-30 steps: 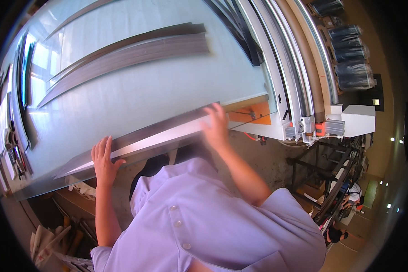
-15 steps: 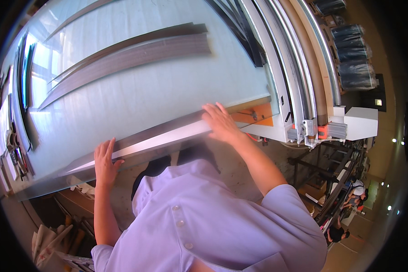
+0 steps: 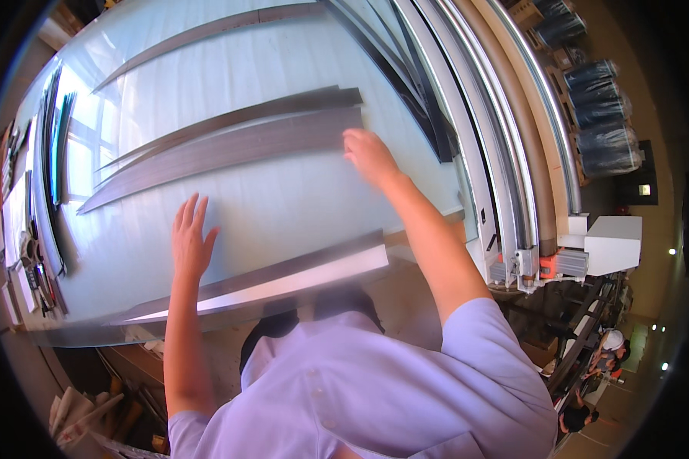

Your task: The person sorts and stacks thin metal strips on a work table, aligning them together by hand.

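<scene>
Leaning over a pale glass-topped table (image 3: 283, 199), the person stretches both bare arms out across its surface. The right hand (image 3: 369, 155) rests at the right end of a long grey metal strip (image 3: 230, 149) that lies near the middle of the table; its fingers curl loosely over that end, touching it, though whether they actually pinch the strip cannot be told from this angle. A second, thinner grey strip (image 3: 237, 116) lies just beside the first, on its far side. The left hand (image 3: 190, 237) is open, fingers spread and flat, palm down on bare table between the grey strip and a bright silver strip (image 3: 275, 281) that runs along the near edge of the table. The left hand holds nothing and lies just short of that silver strip.

Further long profiles (image 3: 467, 130) are stacked along the right side of the table, beside a white machine housing (image 3: 612, 245). Small tools (image 3: 31, 268) sit at the left edge. The person's pale lilac shirt (image 3: 360, 398) fills the lower part of the view.
</scene>
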`<state>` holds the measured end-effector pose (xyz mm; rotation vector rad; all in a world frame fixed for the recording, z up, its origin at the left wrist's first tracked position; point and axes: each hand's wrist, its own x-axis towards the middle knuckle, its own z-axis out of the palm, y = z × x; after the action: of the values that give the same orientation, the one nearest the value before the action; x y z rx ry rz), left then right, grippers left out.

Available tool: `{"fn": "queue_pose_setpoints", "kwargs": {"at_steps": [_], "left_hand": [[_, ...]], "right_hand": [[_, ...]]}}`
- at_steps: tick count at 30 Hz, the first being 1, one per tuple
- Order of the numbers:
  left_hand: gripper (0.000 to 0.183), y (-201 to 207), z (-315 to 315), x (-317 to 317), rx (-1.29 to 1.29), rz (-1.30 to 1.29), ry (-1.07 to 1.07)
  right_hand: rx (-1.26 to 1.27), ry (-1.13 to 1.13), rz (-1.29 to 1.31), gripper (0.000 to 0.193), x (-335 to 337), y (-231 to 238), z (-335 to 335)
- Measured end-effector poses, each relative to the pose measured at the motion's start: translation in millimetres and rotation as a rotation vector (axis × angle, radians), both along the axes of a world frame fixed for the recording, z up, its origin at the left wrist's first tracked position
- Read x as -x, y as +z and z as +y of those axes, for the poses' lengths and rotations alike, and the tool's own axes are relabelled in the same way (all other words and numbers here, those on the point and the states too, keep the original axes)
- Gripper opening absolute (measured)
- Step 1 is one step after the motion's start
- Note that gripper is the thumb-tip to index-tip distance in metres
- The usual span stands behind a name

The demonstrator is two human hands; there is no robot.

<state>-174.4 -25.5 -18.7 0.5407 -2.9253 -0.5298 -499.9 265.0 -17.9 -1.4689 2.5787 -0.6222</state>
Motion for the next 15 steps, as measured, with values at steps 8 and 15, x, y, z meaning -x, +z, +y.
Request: {"fn": "queue_pose_setpoints", "kwargs": {"at_steps": [8,15], "left_hand": [[0.067,-26,-36,75,0.142,-0.011,0.115],[0.058,-19,-37,87,0.138,0.085,0.132]], "right_hand": [[-0.185,0.169,0.074,0.009,57,-28,-21],[-0.007,0.2,0.289,0.004,57,26,-23]]}}
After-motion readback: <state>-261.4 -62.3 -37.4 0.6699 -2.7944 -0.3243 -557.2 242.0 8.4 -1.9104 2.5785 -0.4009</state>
